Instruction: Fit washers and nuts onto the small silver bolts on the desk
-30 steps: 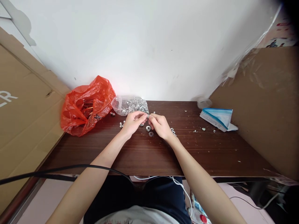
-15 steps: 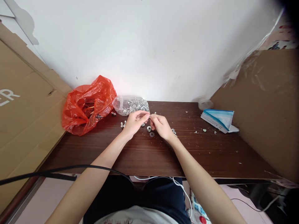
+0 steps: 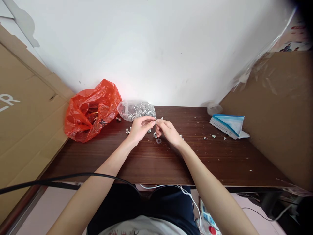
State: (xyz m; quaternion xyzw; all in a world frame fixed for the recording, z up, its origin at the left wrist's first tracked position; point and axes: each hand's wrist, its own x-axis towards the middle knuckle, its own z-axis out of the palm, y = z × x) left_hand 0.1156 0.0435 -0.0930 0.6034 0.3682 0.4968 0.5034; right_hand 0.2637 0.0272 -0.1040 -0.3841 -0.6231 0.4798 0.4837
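My left hand (image 3: 140,130) and my right hand (image 3: 168,131) meet fingertip to fingertip above the table. Both are closed in a pinch on a small metal part (image 3: 156,121), mostly hidden by the fingers; its kind cannot be made out. Below my right hand lies a flat washer (image 3: 158,141), and a thicker ring (image 3: 155,134) is partly covered by its fingers. Bolts (image 3: 127,131) stand to the left of my left hand. Behind the hands rests a clear plastic bag (image 3: 137,110) full of small metal hardware.
On the brown table (image 3: 151,166), a red plastic bag (image 3: 93,112) stands at the back left. A blue and white packet (image 3: 227,125) and a clear round container (image 3: 214,108) are at the right. Cardboard (image 3: 29,124) borders the left side. A black cable (image 3: 97,175) crosses in front.
Both hands keep their pinch on the small part. The right hand has shifted slightly left and turned, and its fingers now cover part of the thicker ring.
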